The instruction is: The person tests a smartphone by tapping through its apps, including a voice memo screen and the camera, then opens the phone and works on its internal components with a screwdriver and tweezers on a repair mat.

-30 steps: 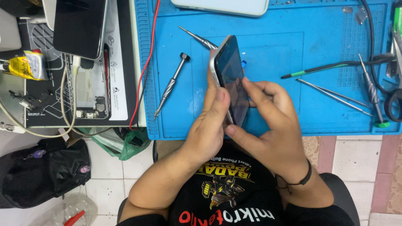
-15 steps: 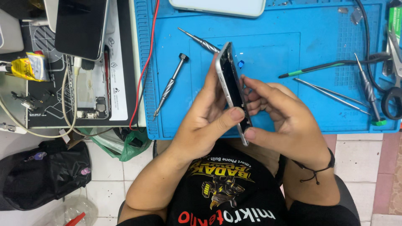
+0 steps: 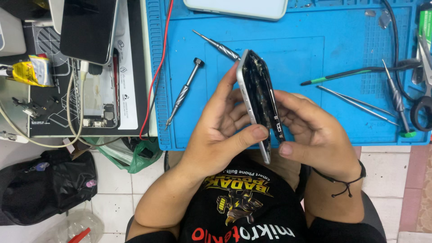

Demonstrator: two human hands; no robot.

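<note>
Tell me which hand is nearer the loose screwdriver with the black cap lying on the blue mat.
Left. The left hand grips the opened phone just right of that screwdriver; the right hand sits beyond the phone, farther away.

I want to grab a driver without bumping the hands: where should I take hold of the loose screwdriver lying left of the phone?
Pinch the screwdriver at its knurled middle shaft, coming from above on the left. It lies flat and diagonal on the blue mat, cap end farthest from you, clear of the left hand.

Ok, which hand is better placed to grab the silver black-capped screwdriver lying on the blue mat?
Probably the left hand: the silver black-capped screwdriver lies on its side, while the right hand is across the opened dark smartphone.
</note>
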